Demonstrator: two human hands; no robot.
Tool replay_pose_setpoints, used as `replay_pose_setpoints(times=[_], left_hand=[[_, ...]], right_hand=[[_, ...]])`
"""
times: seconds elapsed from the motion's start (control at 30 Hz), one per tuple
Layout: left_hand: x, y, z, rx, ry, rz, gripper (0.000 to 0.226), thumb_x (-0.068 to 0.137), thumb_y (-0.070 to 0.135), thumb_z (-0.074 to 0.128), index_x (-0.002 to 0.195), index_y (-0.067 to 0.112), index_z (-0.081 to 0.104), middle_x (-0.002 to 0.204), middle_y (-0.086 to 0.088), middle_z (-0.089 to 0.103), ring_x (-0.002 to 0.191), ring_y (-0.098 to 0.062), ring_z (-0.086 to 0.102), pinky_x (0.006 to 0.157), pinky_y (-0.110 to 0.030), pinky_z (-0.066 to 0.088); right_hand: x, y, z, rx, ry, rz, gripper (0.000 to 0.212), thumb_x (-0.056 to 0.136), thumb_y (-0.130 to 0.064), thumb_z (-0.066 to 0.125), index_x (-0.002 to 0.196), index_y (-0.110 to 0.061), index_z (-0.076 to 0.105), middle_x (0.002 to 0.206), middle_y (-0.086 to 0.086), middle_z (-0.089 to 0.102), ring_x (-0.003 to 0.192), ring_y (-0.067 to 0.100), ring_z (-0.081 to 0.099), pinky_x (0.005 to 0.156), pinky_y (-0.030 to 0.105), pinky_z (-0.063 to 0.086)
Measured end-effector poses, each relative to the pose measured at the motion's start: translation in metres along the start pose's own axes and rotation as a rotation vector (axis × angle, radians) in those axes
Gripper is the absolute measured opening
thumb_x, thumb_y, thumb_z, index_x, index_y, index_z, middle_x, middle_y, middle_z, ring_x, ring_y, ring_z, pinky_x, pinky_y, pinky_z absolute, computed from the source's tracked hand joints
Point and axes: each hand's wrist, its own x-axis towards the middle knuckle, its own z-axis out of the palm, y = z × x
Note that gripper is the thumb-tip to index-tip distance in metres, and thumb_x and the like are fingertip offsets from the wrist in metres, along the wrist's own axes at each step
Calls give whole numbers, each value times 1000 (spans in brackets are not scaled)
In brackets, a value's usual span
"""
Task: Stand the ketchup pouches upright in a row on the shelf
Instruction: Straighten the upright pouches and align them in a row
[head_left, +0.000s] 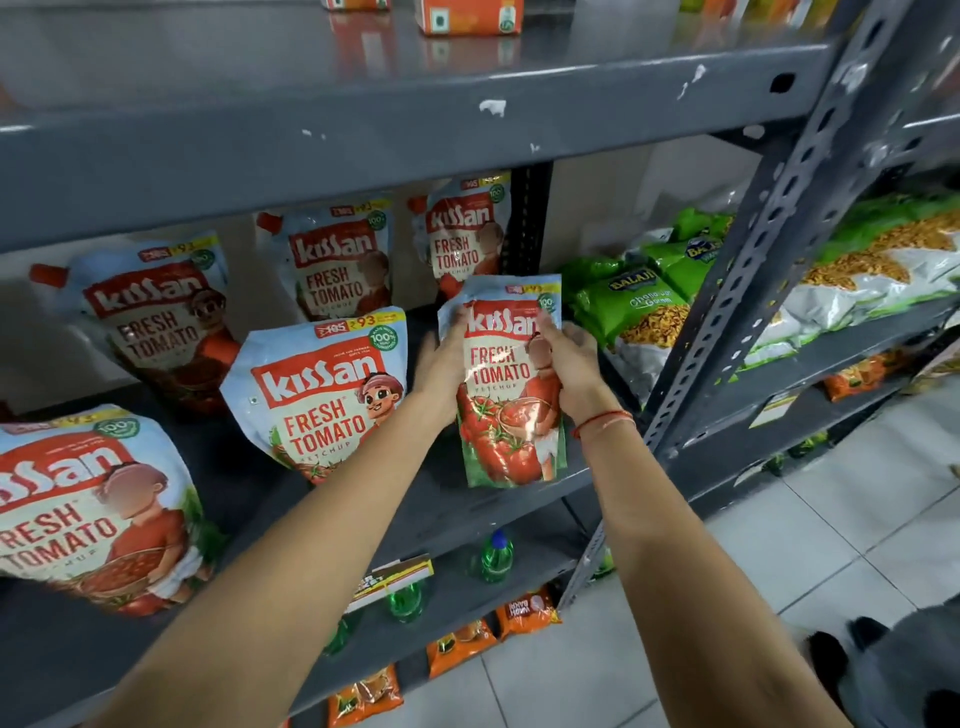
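Both my hands grip one ketchup pouch (506, 395) that stands upright at the front right of the grey shelf (467, 512). My left hand (441, 364) holds its left edge and my right hand (569, 364) holds its right edge near the top. Two more pouches stand in the front line: one in the middle (317, 389) and one at the far left (88, 509). Behind them three pouches lean against the back: left (156, 322), middle (337, 260) and right (462, 234).
A slotted steel upright (737, 291) stands right of the held pouch. Green snack bags (639, 306) fill the neighbouring shelf. The shelf board above (363, 145) hangs low over the pouches. Green bottles (496, 556) and orange packets (527, 613) sit on lower shelves.
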Motion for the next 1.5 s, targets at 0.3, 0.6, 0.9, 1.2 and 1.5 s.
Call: replay_pose_setpoints(times=[0.3, 0.6, 0.9, 1.2, 1.5], left_hand=[[-32, 10, 11, 63, -124, 446, 20, 93, 32, 51, 82, 28, 66, 80, 11, 70, 71, 4, 69, 57, -10, 51], [-23, -11, -1, 153, -290, 469, 16, 92, 27, 54, 104, 26, 63, 104, 8, 69, 95, -3, 68, 77, -19, 55], [-8, -71, -16, 696, -277, 308, 78, 66, 30, 82, 132, 13, 44, 131, -8, 59, 115, -18, 57, 90, -25, 43], [-19, -97, -8, 808, -275, 394, 77, 66, 37, 81, 130, 12, 47, 127, -10, 63, 116, -26, 58, 98, -39, 47], [-20, -108, 3, 792, -284, 407, 78, 66, 37, 81, 132, 12, 46, 126, -9, 63, 115, -24, 59, 92, -27, 44]], right_hand=[[-1, -47, -3, -55, -98, -363, 11, 91, -17, 61, 82, -11, 62, 79, -4, 74, 75, 11, 71, 66, 25, 57], [6, -60, -9, -32, -116, -314, 15, 91, -27, 59, 98, -14, 59, 112, 8, 66, 111, 25, 62, 101, 49, 47], [-9, 9, -34, -278, -329, -86, 47, 90, -36, 58, 131, -14, 52, 130, 8, 61, 117, 21, 60, 102, 39, 46], [-26, 32, -61, -212, -174, -93, 38, 86, -44, 59, 119, -25, 59, 120, -4, 66, 106, 5, 64, 85, 21, 52], [-37, 44, -74, -163, -86, -151, 36, 91, -38, 55, 121, -19, 57, 112, -7, 66, 102, 1, 63, 72, 11, 53]])
